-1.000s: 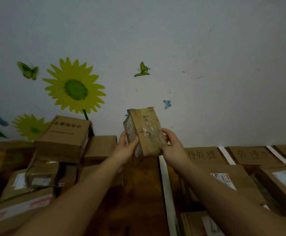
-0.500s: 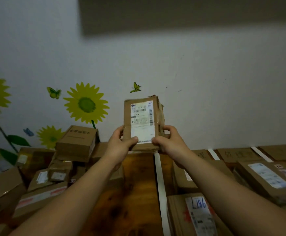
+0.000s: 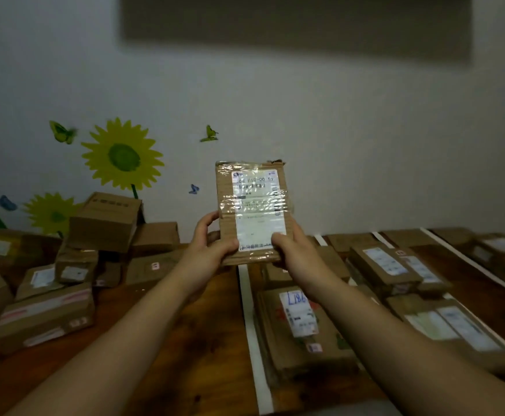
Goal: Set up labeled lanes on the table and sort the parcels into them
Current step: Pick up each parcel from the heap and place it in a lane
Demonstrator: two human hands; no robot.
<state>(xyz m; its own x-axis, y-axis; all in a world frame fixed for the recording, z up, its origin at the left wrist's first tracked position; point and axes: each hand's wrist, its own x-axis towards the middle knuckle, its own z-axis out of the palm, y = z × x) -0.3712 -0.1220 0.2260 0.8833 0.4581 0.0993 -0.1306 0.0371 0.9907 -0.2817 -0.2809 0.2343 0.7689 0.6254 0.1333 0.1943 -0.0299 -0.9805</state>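
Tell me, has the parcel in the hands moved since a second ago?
Yes. The parcel has been turned so its label faces the camera, and it has risen: its top edge is now nearer the green butterfly sticker.

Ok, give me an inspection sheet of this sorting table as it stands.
Surface: wooden table, split into lanes by white tape strips.
Job's things: held parcel upright above the table, label toward the camera; parcel marked L186 and other flat parcels lie in the right-hand lanes; pile of boxes heaped at left.
Clutter: nothing seen.
Grippers: left hand and right hand grip the held parcel's lower part, one at each side.
Cables: nothing seen.
Surroundings: pale wall with sunflower stickers and butterfly stickers; dark panel above.
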